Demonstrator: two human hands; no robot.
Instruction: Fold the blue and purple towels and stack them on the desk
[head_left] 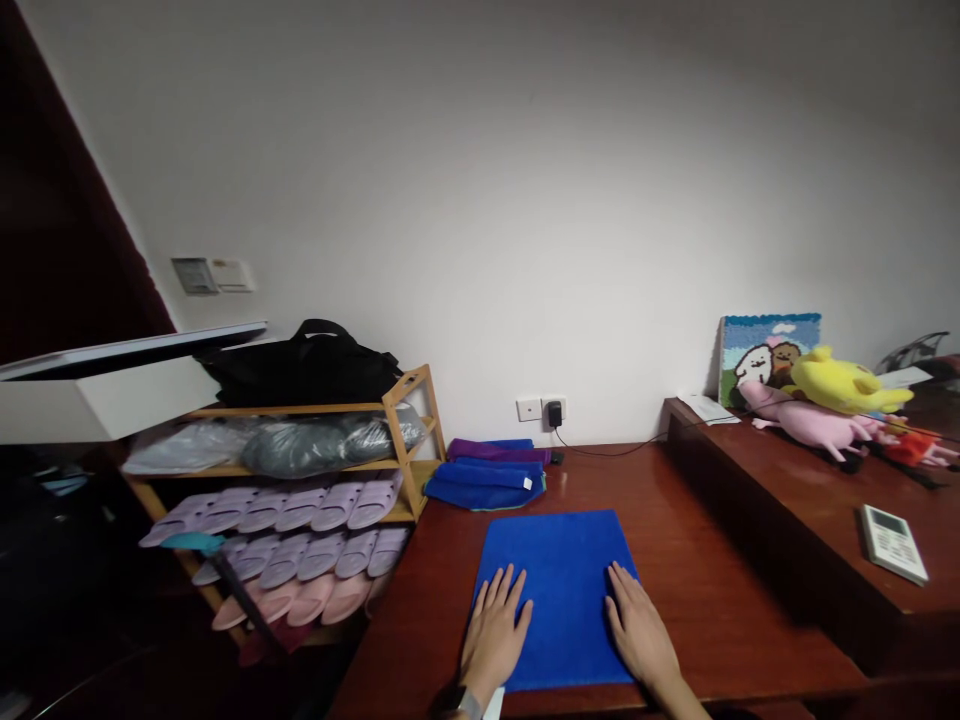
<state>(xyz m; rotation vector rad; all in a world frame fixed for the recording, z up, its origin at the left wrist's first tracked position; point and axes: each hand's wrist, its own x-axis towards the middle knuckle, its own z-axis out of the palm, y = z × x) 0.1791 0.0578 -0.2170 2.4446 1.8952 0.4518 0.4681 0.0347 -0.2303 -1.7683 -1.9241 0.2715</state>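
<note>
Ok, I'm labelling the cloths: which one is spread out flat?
The blue cloth under the left hand and right hand; the other blue and purple cloths, beyond it, lie folded or bunched together.

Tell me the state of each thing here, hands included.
Blue cloth: spread flat on the table.
Left hand: palm down on the cloth.
Right hand: palm down on the cloth.
Purple and blue cloths: loosely folded.
Black plug: plugged into the wall.
Picture: propped upright.
Yellow plush: lying on pink plush.
White device: lying face up.
Slippers: in rows.
</note>
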